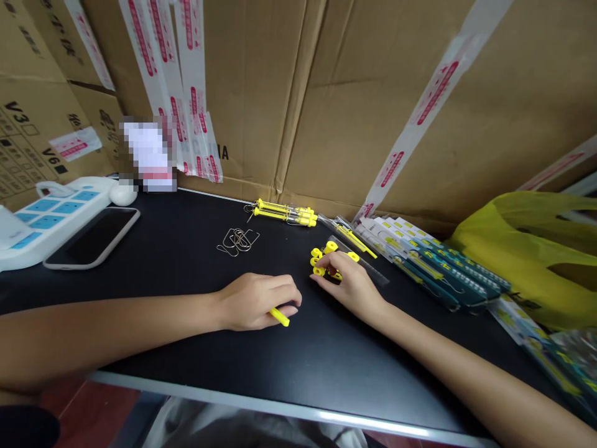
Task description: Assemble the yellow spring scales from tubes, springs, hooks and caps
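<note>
The fingers of the left hand (pixel 261 302) are closed around a yellow rod (pixel 280 317), whose end sticks out below them toward the table's near edge. The thumb and index finger of the right hand (pixel 357 283) are bent over a small cluster of yellow caps (pixel 331 246), touching or almost touching them; whether a cap is pinched between them, I cannot tell. A clear tube (pixel 373 269) lies just beyond the right fingers. Past the left fingers, and well apart from them, is a tangle of bent wires (pixel 237 241).

Farther out, beyond both hands, lies a bundle of yellow-ended clear tools (pixel 284 213) that look put together, hooks at the left end; that portion seems done. Thin yellow sticks (pixel 357 239) lie loose beyond the right fingers. Judging by the separate caps, wires and sticks, several pieces remain unassembled. Outward to the right of the right hand are packaged cards (pixel 420 264) and a yellow bag (pixel 508 242).
</note>
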Available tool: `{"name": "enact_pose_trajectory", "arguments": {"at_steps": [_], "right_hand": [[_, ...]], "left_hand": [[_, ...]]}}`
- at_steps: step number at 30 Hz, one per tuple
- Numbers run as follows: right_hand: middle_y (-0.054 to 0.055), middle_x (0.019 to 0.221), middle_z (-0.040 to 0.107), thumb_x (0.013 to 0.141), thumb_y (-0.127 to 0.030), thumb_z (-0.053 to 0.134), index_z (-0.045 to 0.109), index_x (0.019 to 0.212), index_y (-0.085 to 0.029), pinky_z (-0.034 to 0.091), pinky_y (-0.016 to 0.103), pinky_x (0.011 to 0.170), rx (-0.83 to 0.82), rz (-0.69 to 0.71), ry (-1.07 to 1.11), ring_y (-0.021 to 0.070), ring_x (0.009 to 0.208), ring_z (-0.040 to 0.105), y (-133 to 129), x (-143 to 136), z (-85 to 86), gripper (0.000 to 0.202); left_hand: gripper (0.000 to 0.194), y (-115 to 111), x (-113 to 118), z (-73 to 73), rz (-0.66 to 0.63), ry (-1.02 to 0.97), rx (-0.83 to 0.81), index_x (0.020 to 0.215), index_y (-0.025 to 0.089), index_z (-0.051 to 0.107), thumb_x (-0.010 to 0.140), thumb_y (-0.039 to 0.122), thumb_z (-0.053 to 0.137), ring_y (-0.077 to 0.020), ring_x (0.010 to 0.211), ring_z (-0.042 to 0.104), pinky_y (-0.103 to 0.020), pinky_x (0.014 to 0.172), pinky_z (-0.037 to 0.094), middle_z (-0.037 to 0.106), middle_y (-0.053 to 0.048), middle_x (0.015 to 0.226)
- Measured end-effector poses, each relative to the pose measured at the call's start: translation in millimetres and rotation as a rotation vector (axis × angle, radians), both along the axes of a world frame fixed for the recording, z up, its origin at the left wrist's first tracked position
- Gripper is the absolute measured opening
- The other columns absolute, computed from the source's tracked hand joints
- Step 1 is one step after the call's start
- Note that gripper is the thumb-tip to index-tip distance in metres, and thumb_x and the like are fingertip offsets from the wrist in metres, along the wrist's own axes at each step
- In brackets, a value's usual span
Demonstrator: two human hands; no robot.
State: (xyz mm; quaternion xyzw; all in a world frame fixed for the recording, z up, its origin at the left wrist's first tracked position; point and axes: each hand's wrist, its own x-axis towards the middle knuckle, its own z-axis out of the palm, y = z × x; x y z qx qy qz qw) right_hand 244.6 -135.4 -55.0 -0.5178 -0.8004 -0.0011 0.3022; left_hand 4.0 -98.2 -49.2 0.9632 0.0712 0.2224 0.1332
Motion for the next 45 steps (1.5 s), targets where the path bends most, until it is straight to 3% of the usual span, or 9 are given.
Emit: {"name": "enact_pose_trajectory", "arguments": {"at_steps": [10,16,19,21,25,34,38,40,45], "right_hand": [[0.006,0.087,0.058,0.083,-0.029,0.062,0.061,0.088,-0.020,0.047,0.032,0.071,0.037,-0.052,-0.161,0.0201,0.081,0.056,3,2,0.9,0.011],[0.009,0.089,0.057,0.086,-0.037,0.055,0.061,0.096,-0.019,0.046,0.035,0.072,0.082,-0.110,-0.224,0.0228,0.083,0.055,-6,-6,7.0,0.022],[0.005,0.079,0.058,0.090,-0.036,0.048,0.059,0.089,-0.019,0.044,0.032,0.069,-0.019,-0.022,-0.039,0.0185,0.074,0.054,-20,-18,13.4,0.020],[0.002,0.068,0.056,0.094,-0.036,0.040,0.058,0.079,-0.019,0.042,0.027,0.062,-0.204,0.052,0.139,0.0141,0.062,0.051,-32,-27,17.8,0.029],[0.000,0.067,0.054,0.096,-0.038,0.035,0.059,0.074,-0.017,0.042,0.024,0.062,-0.540,0.276,0.461,0.0115,0.064,0.050,-50,-45,23.5,0.039],[-0.001,0.069,0.053,0.084,-0.044,0.057,0.062,0.076,-0.016,0.040,0.020,0.049,-0.672,0.272,0.849,0.0081,0.055,0.045,-55,-61,20.8,0.029],[0.002,0.071,0.059,0.088,-0.046,0.048,0.055,0.084,-0.018,0.049,0.026,0.058,-0.573,0.173,0.971,0.0124,0.062,0.056,-40,-46,26.1,0.029],[-0.001,0.063,0.057,0.089,-0.048,0.046,0.051,0.088,-0.020,0.048,0.025,0.052,-0.434,0.100,0.994,0.0126,0.054,0.056,-26,-27,33.4,0.028],[-0.007,0.048,0.043,0.085,-0.050,0.051,0.051,0.083,-0.021,0.033,0.022,0.040,-0.123,-0.176,0.646,0.0096,0.038,0.041,18,43,47.9,0.029]], "left_hand": [[0.024,1,3,0.5,-0.056,-0.038,0.191,0.087,0.017,0.056,0.095,0.028,0.036,-0.0135,0.075,0.050,-0.026,0.068,0.038,0.059,-0.002,0.085],[0.051,-1,-2,1.9,-0.009,-0.154,0.372,0.074,0.018,0.057,0.096,0.048,0.023,-0.0134,0.064,0.042,-0.028,0.056,0.032,0.051,-0.002,0.073],[0.047,-3,-5,-1.5,-0.051,-0.280,0.445,0.073,0.020,0.057,0.094,0.052,0.030,-0.0112,0.058,0.040,-0.025,0.049,0.030,0.045,0.000,0.068],[0.038,-4,-6,-2.4,-0.105,-0.353,0.520,0.078,0.022,0.059,0.091,0.052,0.040,-0.0104,0.058,0.042,-0.024,0.047,0.031,0.047,0.000,0.070],[0.024,-8,-4,1.6,-0.189,-0.369,0.633,0.082,0.024,0.061,0.086,0.047,0.053,-0.0113,0.066,0.050,-0.024,0.055,0.041,0.055,0.000,0.077],[0.010,-11,-1,2.1,-0.221,-0.247,0.751,0.089,0.027,0.062,0.089,0.027,0.053,-0.0111,0.079,0.056,-0.026,0.058,0.042,0.062,0.002,0.096],[0.024,-9,-2,-0.4,-0.182,-0.252,0.702,0.109,0.034,0.056,0.089,0.022,0.050,-0.0104,0.084,0.056,-0.025,0.068,0.045,0.060,0.003,0.107],[0.030,-8,-2,-0.9,-0.161,-0.226,0.651,0.116,0.034,0.052,0.090,0.019,0.048,-0.0114,0.091,0.056,-0.025,0.071,0.046,0.058,0.001,0.114],[0.039,-6,-1,-0.3,-0.101,-0.082,0.516,0.127,0.025,0.044,0.090,0.016,0.044,-0.0165,0.101,0.054,-0.029,0.080,0.045,0.052,-0.007,0.126]]}}
